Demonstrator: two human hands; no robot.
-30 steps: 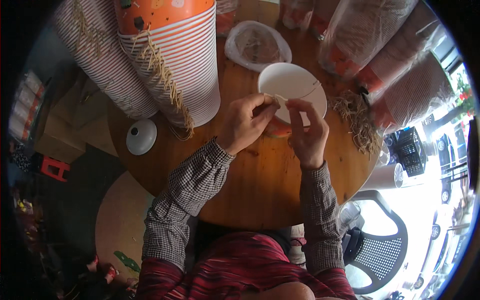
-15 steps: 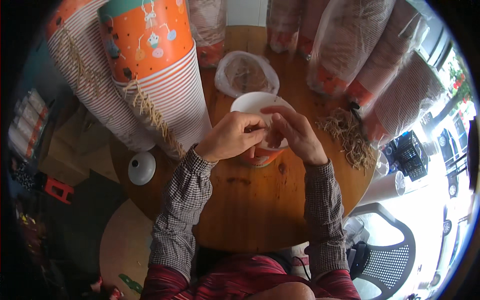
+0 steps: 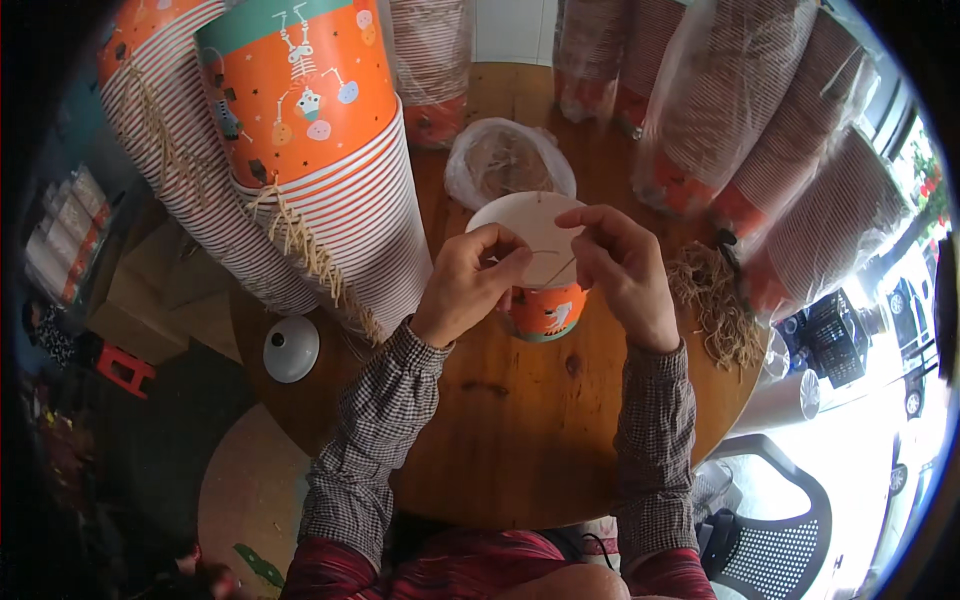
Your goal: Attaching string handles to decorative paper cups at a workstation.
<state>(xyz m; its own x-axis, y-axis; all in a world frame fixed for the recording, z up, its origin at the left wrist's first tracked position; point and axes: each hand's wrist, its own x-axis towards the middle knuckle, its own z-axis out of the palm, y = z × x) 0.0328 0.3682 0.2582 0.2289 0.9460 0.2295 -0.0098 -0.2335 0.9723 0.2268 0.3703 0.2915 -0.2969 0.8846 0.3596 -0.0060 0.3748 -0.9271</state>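
An orange paper bucket (image 3: 548,318) with a white inside and a green base band stands on the wooden table in front of me. Over its near rim, my left hand (image 3: 466,283) pinches one part of a thin tan paper cord (image 3: 566,271). The thumb and index finger of my right hand (image 3: 632,275) are closed on another stretch of it. Between the two hands the cord shows as thin strands against the white wall. Where it meets the bucket is hard to make out. A small hole shows at the far rim.
Tall nested bucket stacks (image 3: 330,210) with cords hanging off them rise at the left. Plastic-wrapped stacks (image 3: 725,100) line the back right. A clear bag of cords (image 3: 510,165) lies behind the bucket, a cord pile (image 3: 720,305) at right, a white lid (image 3: 291,349) at left.
My hands have drawn apart, the right one moving right, so the cord between them now shows. The whole view has shifted slightly.
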